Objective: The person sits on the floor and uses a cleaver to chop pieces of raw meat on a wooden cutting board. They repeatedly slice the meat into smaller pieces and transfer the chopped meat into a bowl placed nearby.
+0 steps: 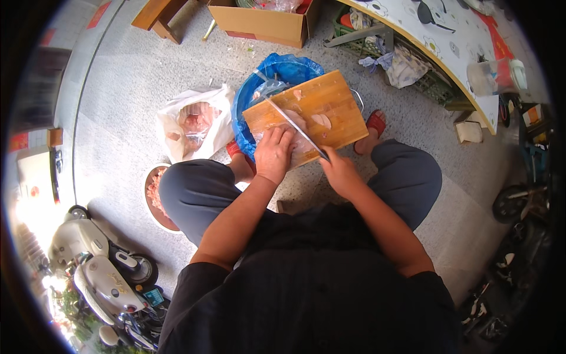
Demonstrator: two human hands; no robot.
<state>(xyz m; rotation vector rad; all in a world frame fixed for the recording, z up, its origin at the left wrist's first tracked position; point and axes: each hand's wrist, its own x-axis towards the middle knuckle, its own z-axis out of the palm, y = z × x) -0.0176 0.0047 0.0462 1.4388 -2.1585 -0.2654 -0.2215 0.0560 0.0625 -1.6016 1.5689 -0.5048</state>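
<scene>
A wooden cutting board (345,104) lies tilted across a bin lined with a blue plastic bag (242,119), between my knees. My right hand (340,172) grips the dark handle of a knife (294,125), whose blade slants up and left across the board. Pale raw meat (295,118) lies beside and under the blade. My left hand (275,152) presses on the meat at the board's left part, fingers bent close to the blade. Thin slices (321,120) and a small scrap (297,94) of meat rest on the board.
A white plastic bag of raw meat (166,119) stands left of the bin. Partly behind my left knee is a bowl of chopped meat (155,190). A cardboard box (265,28), a wooden stool (154,17), a covered table (424,35) and a parked scooter (99,274) stand around me.
</scene>
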